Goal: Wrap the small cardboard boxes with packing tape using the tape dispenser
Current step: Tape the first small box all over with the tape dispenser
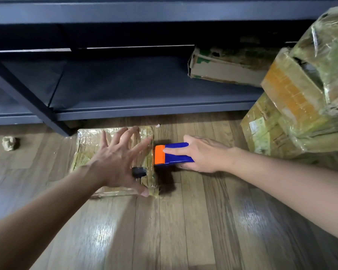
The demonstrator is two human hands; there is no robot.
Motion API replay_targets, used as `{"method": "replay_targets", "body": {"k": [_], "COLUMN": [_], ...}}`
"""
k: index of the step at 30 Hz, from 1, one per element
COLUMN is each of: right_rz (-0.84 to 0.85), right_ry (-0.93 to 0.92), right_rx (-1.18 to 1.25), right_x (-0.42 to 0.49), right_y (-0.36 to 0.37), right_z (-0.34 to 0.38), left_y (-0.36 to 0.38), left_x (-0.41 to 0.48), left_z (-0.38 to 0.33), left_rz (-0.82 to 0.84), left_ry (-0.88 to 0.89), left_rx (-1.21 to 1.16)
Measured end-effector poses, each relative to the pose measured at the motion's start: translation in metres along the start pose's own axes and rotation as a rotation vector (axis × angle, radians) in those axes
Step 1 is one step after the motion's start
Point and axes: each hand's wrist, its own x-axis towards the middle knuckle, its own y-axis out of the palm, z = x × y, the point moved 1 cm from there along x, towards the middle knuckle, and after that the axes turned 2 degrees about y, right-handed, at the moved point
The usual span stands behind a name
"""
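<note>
A flat cardboard box point(90, 145) covered in shiny clear tape lies on the wooden floor in front of a dark shelf. My left hand point(119, 162) hovers over it with fingers spread wide, the thumb tip near the box's front right corner. My right hand point(203, 154) grips a blue and orange tape dispenser point(172, 153), the index finger stretched along its top. The dispenser's orange end sits at the box's right edge. A small dark piece point(139, 171) shows by my left thumb base.
A dark metal shelf point(144, 106) runs along the back, with a worn cardboard box point(222, 69) on its lower board. Several tape-wrapped boxes point(293, 117) are stacked at the right. A crumpled wad point(10, 143) lies on the floor at left.
</note>
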Motion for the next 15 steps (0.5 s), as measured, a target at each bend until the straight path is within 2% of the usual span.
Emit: {"method": "replay_targets", "body": {"k": [2, 5, 7, 11, 15], "right_rz": [-0.003, 0.001, -0.005, -0.025, -0.045], "right_ry": [0.0, 0.027, 0.047, 0.074, 0.103], "right_rx": [-0.002, -0.003, 0.003, -0.023, 0.039], "right_x": [0.005, 0.008, 0.007, 0.002, -0.002], "right_y": [0.003, 0.003, 0.002, -0.005, -0.04], "right_z": [0.003, 0.004, 0.004, 0.007, 0.007], "left_y": [-0.015, -0.032, -0.039, -0.047, -0.066], "left_x": [0.013, 0.031, 0.038, 0.034, 0.017], "left_z": [-0.009, -0.021, -0.026, -0.03, -0.021], "left_rz": [0.12, 0.337, 0.387, 0.363, 0.191], "left_ry": [-0.006, -0.046, -0.064, -0.039, 0.002], "left_rx": [0.105, 0.091, 0.093, 0.12, -0.028]}}
